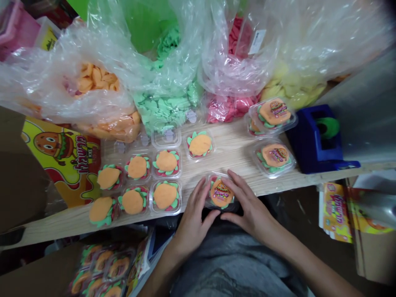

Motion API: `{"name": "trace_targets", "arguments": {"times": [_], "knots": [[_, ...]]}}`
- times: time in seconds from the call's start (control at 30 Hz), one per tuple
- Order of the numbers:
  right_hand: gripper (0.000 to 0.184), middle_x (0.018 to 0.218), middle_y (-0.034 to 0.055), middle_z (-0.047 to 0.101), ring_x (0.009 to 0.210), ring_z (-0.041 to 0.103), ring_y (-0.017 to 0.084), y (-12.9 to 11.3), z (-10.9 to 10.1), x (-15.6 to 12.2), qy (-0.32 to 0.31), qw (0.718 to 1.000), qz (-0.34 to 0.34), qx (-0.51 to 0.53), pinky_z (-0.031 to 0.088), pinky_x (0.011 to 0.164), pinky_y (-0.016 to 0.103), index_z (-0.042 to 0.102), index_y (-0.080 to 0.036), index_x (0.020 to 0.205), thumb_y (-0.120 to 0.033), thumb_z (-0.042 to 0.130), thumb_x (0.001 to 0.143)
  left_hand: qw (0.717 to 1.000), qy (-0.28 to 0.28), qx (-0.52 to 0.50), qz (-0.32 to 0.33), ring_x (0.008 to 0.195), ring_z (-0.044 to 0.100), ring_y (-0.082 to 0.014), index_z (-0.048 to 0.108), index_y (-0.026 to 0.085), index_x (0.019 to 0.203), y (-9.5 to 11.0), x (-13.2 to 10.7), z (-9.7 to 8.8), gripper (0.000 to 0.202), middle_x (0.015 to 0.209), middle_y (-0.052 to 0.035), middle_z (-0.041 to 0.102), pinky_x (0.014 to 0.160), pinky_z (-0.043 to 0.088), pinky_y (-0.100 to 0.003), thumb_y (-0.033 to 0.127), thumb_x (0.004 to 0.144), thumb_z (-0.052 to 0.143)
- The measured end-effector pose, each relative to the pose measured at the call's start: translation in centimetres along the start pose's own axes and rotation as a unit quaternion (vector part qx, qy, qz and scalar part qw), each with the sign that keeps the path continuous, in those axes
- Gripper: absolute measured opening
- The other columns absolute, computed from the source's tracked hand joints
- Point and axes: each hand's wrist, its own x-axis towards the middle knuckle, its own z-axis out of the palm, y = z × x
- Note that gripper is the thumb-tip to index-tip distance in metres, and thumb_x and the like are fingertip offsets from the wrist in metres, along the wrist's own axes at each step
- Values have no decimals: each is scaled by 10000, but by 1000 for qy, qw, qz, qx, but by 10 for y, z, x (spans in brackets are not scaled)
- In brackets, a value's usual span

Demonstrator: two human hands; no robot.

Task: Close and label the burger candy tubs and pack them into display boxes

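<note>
My left hand (192, 216) and my right hand (249, 202) cup a small clear plastic tub (221, 192) from both sides, at the near edge of a pale wooden board (235, 165). The tub holds a burger-shaped gummy candy and has a round orange label on top. Their fingertips press its rim, and the fingers hide part of it. To the left stand several lidless tubs with orange, green and red gummy burgers, such as one (165, 196). Two labelled tubs, such as one (274, 156), sit to the upper right.
Open plastic bags of orange (95, 78), green (162, 109), pink (232, 109) and yellow (292, 88) candy pieces line the board's far side. A blue tape dispenser (318, 138) stands at right. A burger-printed card (62, 156) lies left; stacked packed tubs (103, 268) sit below the board.
</note>
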Motion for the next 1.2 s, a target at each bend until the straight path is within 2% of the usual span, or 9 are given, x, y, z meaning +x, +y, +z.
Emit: {"name": "trace_targets", "arguments": {"times": [0.13, 0.23, 0.43, 0.6, 0.7, 0.87, 1.0, 1.07, 1.2], "knots": [[920, 1512, 91, 153, 1380, 162, 231, 1, 0, -2, 12, 999, 21, 27, 234, 1097, 444, 40, -318, 1435, -259, 663, 761, 999, 23, -15, -19, 1348, 242, -198, 192, 366, 1387, 3, 2, 2, 675, 1456, -29, 275, 1104, 234, -403, 171, 842, 539], [879, 1524, 98, 85, 1385, 139, 223, 0, -5, -3, 21, 996, 61, 55, 258, 1093, 407, 68, -285, 1437, -277, 646, 776, 992, 46, -94, -64, 1328, 281, -206, 282, 366, 1364, 12, 3, 5, 632, 1428, -23, 306, 1062, 321, -365, 169, 830, 557], [857, 1430, 51, 272, 1346, 247, 222, -24, -27, -8, 68, 986, 68, 136, 288, 1093, 377, 198, -320, 1395, -372, 707, 707, 921, 96, -342, -161, 1013, 610, -174, 412, 363, 1310, 51, -2, -8, 595, 1436, -32, 352, 762, 535, -206, 166, 788, 620], [859, 1438, 19, 238, 1343, 246, 253, -57, -53, -11, 100, 979, 55, 171, 330, 1077, 350, 234, -341, 1390, -361, 728, 688, 870, 139, -462, -99, 1050, 609, -169, 475, 394, 1258, 90, -5, -27, 559, 1282, 28, 563, 817, 530, -184, 116, 794, 616], [876, 1449, 19, 241, 1320, 305, 265, -65, -57, -13, 94, 965, 62, 236, 431, 1004, 326, 222, -361, 1393, -342, 735, 683, 844, 149, -505, -100, 1078, 595, -165, 506, 393, 1233, 104, -7, -31, 453, 1259, 48, 580, 831, 529, -183, 173, 842, 569], [846, 1496, -28, 144, 1367, 206, 241, -69, -56, -18, 121, 950, 55, 281, 396, 1028, 279, 254, -378, 1380, -255, 737, 696, 838, 171, -506, -111, 1194, 495, -199, 563, 394, 1176, 114, -7, -33, 390, 1271, 57, 562, 944, 477, -269, 198, 839, 576], [851, 1524, -67, 50, 1391, 84, 241, -74, -59, -19, 117, 942, 44, 312, 343, 1062, 289, 263, -381, 1382, -320, 742, 681, 830, 170, -518, -121, 1030, 625, -163, 557, 407, 1176, 115, -4, -32, 393, 1244, 66, 585, 721, 566, -164, 202, 841, 571], [663, 1522, -73, 110, 1384, 132, 217, -77, -57, -19, 126, 920, 57, 367, 335, 1064, 301, 316, -390, 1360, -322, 641, 786, 826, 176, -520, -126, 988, 645, -150, 563, 416, 1164, 112, -4, -30, 389, 1221, 67, 604, 663, 563, -136, 209, 835, 578], [462, 1418, -43, 405, 1279, 400, 177, -75, -40, -22, 194, 825, 110, 519, 391, 1024, 367, 365, -454, 1308, -248, 469, 908, 833, 201, -493, -150, 1128, 558, -147, 581, 411, 1143, 96, -12, -21, 390, 1210, 63, 616, 871, 493, -182, 207, 812, 611]]}}
